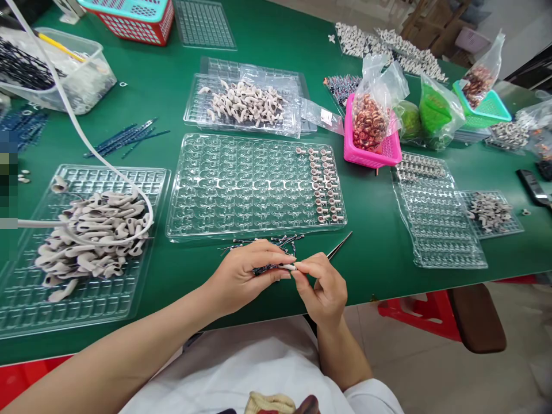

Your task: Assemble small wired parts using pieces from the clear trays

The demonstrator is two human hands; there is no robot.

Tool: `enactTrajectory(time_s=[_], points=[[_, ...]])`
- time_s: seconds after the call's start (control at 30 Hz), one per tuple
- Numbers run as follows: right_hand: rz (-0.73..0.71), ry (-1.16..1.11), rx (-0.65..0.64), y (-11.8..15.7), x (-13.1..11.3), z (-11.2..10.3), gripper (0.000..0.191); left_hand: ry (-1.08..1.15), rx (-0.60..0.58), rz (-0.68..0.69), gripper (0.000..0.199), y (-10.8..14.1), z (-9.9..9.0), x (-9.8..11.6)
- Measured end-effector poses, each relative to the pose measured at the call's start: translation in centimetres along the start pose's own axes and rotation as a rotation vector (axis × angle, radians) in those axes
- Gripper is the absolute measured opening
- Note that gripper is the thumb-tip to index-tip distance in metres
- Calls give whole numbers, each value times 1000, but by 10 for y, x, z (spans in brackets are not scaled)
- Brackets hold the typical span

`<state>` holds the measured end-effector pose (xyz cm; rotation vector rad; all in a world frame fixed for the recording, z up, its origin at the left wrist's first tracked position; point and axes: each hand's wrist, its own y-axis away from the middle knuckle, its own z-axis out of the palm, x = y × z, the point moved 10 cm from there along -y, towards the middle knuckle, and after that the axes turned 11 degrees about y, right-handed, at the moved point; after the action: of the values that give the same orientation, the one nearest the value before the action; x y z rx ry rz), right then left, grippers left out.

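My left hand (248, 273) pinches a dark twisted wire piece (264, 268) with a small pale tip (288, 267) between thumb and fingers. My right hand (321, 284) has its thumb and forefinger closed on the end of that pale tip. Just beyond the hands lie several more dark wire pieces (288, 238) on the green table. Tweezers (340, 245) rest beside my right hand, pointing away. Farther back, a transparent compartment tray (241, 184) carries small whitish parts (325, 184) with round brownish ends along its right side.
To the left, a tray (149, 178) bears a heap of whitish curved parts (101, 224); a white cable (77, 123) loops over it. Another heap (248, 102) sits behind. A pink basket (371, 156) with bagged copper-coloured parts (370, 121) stands right. A red stool (425, 313) is below the edge.
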<state>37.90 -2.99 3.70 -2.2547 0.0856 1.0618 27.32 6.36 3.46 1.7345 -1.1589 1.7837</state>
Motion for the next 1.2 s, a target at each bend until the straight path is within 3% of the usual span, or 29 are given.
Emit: enactTrajectory(time_s=[0.7, 0.97, 1.2], points=[[-58, 95, 0, 1, -3, 1, 26, -143, -1, 137, 25, 0, -1, 10], [15, 30, -35, 0, 0, 2, 25, -39, 13, 31, 22, -1, -2, 3], [101, 3, -54, 3, 10, 2, 28, 110, 76, -171, 19, 0, -9, -12]])
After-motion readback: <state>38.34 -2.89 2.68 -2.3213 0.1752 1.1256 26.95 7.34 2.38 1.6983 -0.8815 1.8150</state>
